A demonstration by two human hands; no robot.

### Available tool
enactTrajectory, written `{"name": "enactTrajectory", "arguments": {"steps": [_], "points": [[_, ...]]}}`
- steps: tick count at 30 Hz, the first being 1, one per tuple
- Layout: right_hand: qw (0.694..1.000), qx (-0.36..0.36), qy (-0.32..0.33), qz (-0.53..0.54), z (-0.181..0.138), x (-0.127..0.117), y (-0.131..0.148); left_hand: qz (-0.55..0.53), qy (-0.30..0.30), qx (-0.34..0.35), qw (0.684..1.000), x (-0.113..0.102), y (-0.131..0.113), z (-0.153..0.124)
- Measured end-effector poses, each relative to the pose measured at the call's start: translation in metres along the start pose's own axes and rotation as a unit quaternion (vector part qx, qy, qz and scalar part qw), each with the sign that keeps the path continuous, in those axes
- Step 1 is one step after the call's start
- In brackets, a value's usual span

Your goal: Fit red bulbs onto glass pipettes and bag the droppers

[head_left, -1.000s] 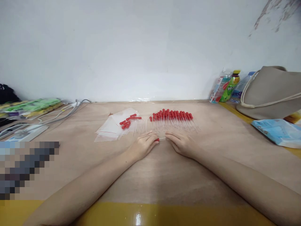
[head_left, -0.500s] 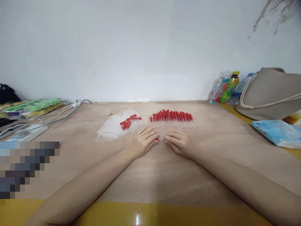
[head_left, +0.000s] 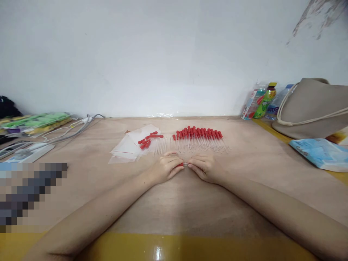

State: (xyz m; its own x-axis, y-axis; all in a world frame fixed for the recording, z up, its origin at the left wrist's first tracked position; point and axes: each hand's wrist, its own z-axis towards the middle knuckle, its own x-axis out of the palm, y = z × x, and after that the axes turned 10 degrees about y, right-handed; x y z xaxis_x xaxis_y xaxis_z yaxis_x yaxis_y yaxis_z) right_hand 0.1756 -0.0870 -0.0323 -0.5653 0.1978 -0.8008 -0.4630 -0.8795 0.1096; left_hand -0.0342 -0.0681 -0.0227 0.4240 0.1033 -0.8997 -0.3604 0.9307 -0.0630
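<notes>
Possibly a home, table, bag, bottles

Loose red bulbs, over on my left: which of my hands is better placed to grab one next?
Your left hand, probably: it's nearer the loose red bulbs, while your right hand is farther off. The left holds another bulb, though, so may need freeing first.

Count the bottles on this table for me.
3, at the far right: a clear bottle, a green bottle beside it, and a blue-capped bottle partly behind the grey-beige bag, which may hide more.
</notes>
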Motion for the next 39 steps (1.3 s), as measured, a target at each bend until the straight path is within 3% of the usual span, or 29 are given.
{"name": "enactTrajectory", "arguments": {"steps": [7,14,17,19,22,26,32,39], "points": [[0.999,0.037,0.029,-0.025,0.003,0.0,0.003,0.01,0.006,0.005,1.0,0.0,0.001,0.002],[0.976,0.062,0.086,-0.19,0.012,-0.015,0.006,0.012,-0.013,-0.086,0.996,0.002,0.005,-0.002],[0.973,0.142,0.083,-0.164,0.012,-0.023,-0.002,-0.01,-0.037,-0.142,0.989,0.002,0.003,-0.007],[0.963,0.239,0.058,-0.107,0.015,-0.027,-0.012,-0.026,-0.008,-0.15,0.988,-0.002,0.0,-0.01],[0.922,0.384,0.033,-0.038,0.03,-0.029,-0.029,-0.036,0.102,-0.107,0.988,-0.01,-0.008,-0.013],[0.862,0.502,0.037,-0.055,0.065,-0.016,-0.042,-0.027,0.226,-0.077,0.971,-0.017,-0.011,-0.015],[0.833,0.535,0.078,-0.116,0.105,0.016,-0.048,-0.036,0.27,-0.095,0.957,-0.018,-0.008,-0.016],[0.831,0.534,0.092,-0.126,0.102,0.026,-0.051,-0.014,0.276,-0.093,0.956,-0.02,-0.011,-0.014]]}}
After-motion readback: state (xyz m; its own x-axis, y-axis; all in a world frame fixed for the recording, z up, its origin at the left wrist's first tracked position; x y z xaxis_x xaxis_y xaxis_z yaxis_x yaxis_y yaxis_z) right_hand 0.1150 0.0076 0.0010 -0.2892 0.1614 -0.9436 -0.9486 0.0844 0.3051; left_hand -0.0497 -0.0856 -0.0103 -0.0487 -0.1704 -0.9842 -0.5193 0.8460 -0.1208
